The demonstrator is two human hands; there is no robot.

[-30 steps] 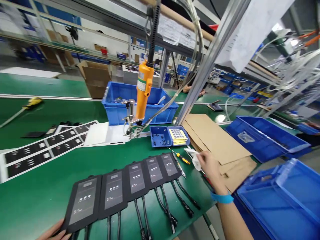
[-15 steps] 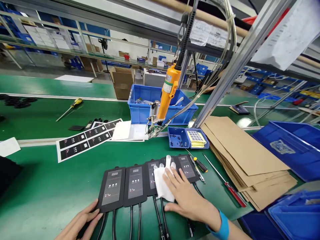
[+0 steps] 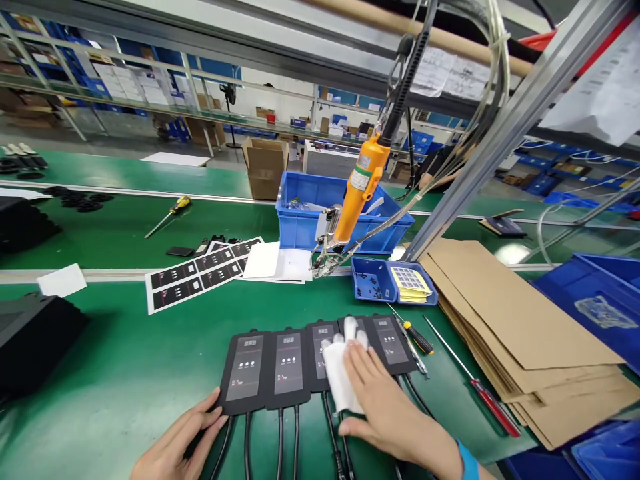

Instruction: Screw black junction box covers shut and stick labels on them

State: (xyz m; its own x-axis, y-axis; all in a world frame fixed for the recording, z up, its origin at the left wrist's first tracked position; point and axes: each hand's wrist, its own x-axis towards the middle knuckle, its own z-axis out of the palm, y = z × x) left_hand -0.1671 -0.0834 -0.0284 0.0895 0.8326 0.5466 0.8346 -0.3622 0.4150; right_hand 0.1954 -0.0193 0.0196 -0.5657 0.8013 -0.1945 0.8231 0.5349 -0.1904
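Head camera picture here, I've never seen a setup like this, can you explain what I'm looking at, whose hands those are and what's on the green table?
This is taken from a camera worn on a person's head, looking down at their own two bare hands over a green workbench. A row of black control units with cables lies in front. The right hand presses a white cloth flat on one unit. The left hand touches the leftmost unit's edge. An orange electric screwdriver hangs from above. Behind are label sheets, a small blue parts tray, two hand screwdrivers and stacked cardboard.
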